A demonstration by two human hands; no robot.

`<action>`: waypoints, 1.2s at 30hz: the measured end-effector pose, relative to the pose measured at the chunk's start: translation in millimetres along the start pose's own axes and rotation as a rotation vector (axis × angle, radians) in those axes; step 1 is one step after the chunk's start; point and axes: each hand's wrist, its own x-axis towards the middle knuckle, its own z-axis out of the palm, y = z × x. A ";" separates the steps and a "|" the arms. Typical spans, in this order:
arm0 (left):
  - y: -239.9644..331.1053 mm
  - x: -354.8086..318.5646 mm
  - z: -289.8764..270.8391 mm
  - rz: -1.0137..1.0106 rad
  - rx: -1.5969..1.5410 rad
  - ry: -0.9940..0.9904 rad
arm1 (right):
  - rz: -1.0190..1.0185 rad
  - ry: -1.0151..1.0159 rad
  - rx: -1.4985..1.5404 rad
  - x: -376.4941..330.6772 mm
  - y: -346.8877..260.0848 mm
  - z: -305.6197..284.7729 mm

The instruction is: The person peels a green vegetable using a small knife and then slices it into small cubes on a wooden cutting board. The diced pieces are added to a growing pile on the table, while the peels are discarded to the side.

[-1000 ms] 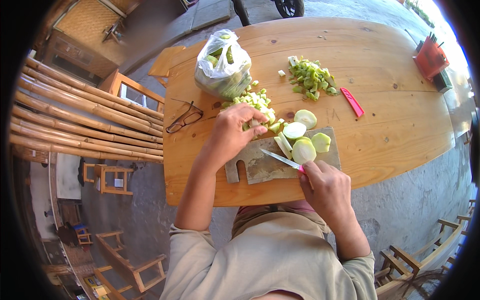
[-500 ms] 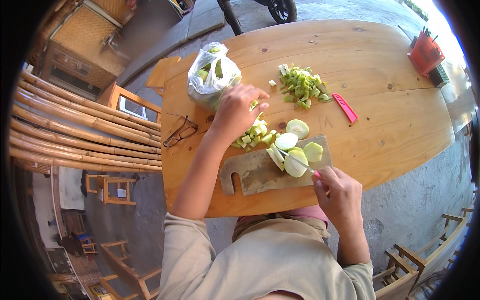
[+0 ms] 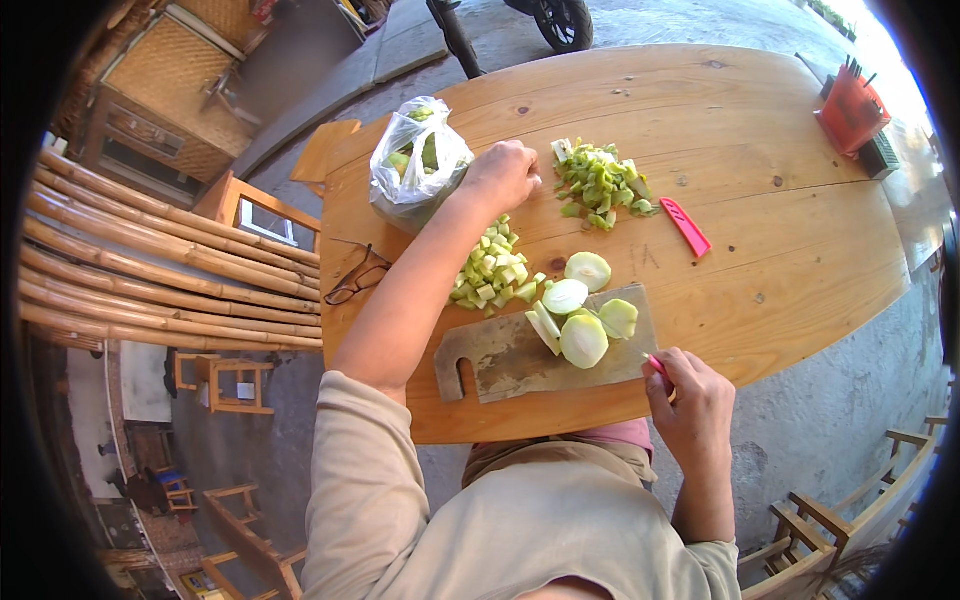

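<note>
My left hand [image 3: 506, 172] reaches across the table with its fingers curled closed, between the plastic bag and a heap of green peelings [image 3: 602, 182]. What its fingertips hold, if anything, is hidden. In my right hand [image 3: 692, 400] is a knife [image 3: 656, 365] with a pink handle, off the right end of the cutting board; its blade hardly shows. Pale green round slices and thicker pieces [image 3: 584, 341] of a peeled vegetable or fruit lie on the worn wooden board [image 3: 520, 363]. One more round slice [image 3: 588, 271] rests beyond its far edge. Diced pieces [image 3: 490, 268] are heaped under my left forearm.
A white plastic bag [image 3: 420, 165] with green produce stands at the left. Eyeglasses [image 3: 358, 275] lie near the table's left edge, partly behind my forearm. A pink blade sheath [image 3: 686, 227] lies right of the peelings. A red holder [image 3: 853, 112] stands at the far right corner.
My left hand has moved away and to the right from the diced heap, its fingers closing; the small pale cube there no longer shows. My right hand drew the knife back off the slices.
</note>
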 end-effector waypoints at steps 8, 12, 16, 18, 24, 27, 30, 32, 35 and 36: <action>16.5 -71.4 -50.6 0.116 0.172 -0.166 | -0.025 -0.020 0.005 -3.7 0.1 0.0; 0.2 -83.6 -40.8 0.214 0.192 -0.110 | 0.014 -0.037 0.055 -6.3 -7.4 -1.4; 21.8 -102.3 -40.6 0.296 0.038 0.017 | 0.027 0.002 0.050 -10.5 -8.5 -6.1; 35.3 -115.9 -35.2 0.328 0.033 0.031 | 0.052 0.009 0.041 -13.4 -7.6 -8.0; 39.4 -138.0 -8.9 0.359 0.162 0.073 | 0.048 0.046 0.024 -21.1 -4.1 -8.7; 39.7 -141.9 -5.8 0.357 0.159 0.092 | 0.049 0.039 0.027 -24.1 -4.0 -8.9; 39.9 -142.3 -2.2 0.384 0.152 0.133 | 0.057 0.035 0.042 -26.2 -4.5 -8.4; 37.8 -141.2 -1.1 0.398 0.131 0.107 | 0.046 0.043 0.048 -27.2 -5.0 -7.8; 41.0 -139.2 -3.7 0.419 0.164 0.092 | 0.044 0.047 0.033 -29.0 -6.0 -9.5; 40.9 -137.8 -3.8 0.440 0.182 0.093 | 0.046 0.047 0.028 -29.8 -6.2 -10.3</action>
